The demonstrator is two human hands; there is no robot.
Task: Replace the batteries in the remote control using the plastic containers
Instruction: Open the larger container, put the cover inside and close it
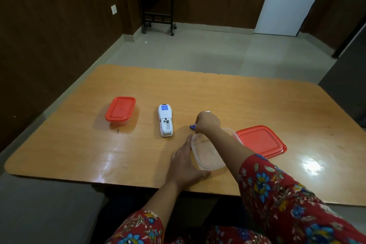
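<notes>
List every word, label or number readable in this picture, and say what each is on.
No text here is legible.
The blue label on the remote control: white print, too blurred to read.
The purple battery: any marking too small to read.

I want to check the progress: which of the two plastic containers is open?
The clear container by the left hand; its red lid lies beside it. The far-left container is lidded.
</notes>
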